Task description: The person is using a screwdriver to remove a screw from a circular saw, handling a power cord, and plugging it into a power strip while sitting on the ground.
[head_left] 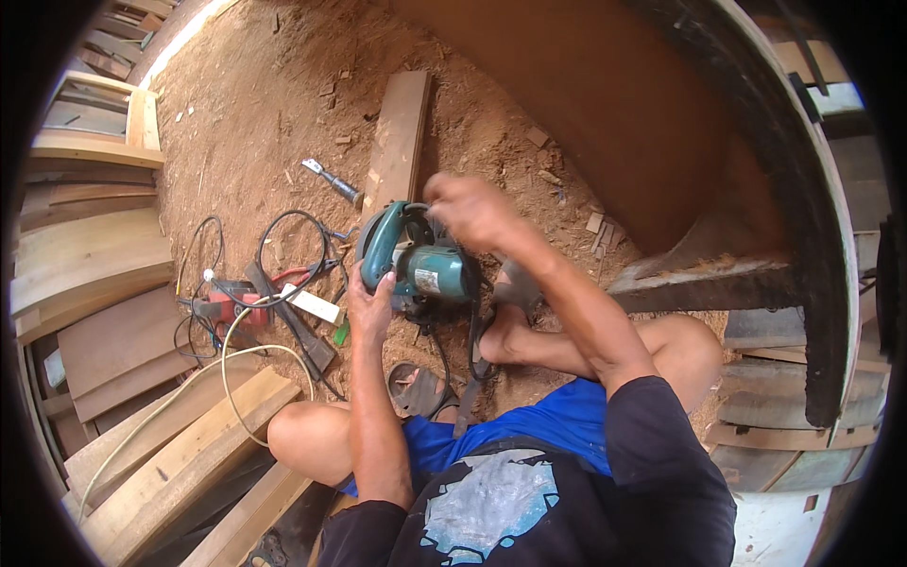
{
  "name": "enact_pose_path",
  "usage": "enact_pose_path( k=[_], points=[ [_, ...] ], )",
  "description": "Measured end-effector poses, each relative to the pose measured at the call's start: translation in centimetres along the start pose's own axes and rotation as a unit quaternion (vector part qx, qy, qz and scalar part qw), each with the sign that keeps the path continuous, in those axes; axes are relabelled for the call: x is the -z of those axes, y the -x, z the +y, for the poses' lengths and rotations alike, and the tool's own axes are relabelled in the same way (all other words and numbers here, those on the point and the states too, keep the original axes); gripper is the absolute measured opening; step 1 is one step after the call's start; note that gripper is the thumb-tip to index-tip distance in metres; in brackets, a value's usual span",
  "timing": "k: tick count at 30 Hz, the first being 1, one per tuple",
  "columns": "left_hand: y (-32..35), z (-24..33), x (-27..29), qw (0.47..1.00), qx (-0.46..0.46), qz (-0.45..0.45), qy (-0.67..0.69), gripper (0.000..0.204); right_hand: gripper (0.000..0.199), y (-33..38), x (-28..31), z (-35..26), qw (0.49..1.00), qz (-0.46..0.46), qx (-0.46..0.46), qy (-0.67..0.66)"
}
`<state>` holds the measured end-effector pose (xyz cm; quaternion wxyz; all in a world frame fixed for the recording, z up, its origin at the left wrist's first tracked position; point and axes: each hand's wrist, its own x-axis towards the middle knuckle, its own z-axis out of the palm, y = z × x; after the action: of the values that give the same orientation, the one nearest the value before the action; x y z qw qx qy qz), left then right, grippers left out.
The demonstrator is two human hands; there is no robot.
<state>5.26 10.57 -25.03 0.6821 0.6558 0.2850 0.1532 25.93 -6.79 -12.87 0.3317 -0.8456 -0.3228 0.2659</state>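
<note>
Gripping a teal circular saw [440, 272] by its handle [385, 241] with the left hand [369, 304], saw at a wooden plank's [401, 142] near visible end, right hand [475, 213] curled beside it, hold unclear.

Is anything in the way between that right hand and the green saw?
Nothing I can see. The right hand is close to the green circular saw, though blur hides whether they touch. The left hand is on its handle.

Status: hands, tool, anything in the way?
Left hand gripping curved-handled teal power tool; right hand blurred near its far side, contact unclear. Long brown wooden plank beyond it. Looped black cable lies left of tool.
</note>
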Motion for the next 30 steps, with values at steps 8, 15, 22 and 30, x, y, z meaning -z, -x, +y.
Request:
enact_pose_path(
  k=[8,15,22,30],
  points=[
    [0.1,0.1,-0.8,0.999,-0.017,-0.033,-0.024,0.047,0.023,6.7,4.4,28.3,0.959,0.144,-0.207,0.133],
    [0.3,1.2,-0.3,0.999,0.026,-0.044,-0.016,0.049,0.024,7.4,0.3,32.8,0.964,0.038,-0.190,0.183],
    [0.7,1.6,-0.8,0.998,0.040,-0.049,0.020,0.048,0.044,9.6,-1.1,31.2,0.905,-0.059,-0.385,0.171],
    [0.2,1.1,-0.7,0.992,-0.011,-0.019,-0.123,0.048,0.074,9.1,-2.8,24.6,0.896,-0.061,-0.384,0.215]
  ],
)
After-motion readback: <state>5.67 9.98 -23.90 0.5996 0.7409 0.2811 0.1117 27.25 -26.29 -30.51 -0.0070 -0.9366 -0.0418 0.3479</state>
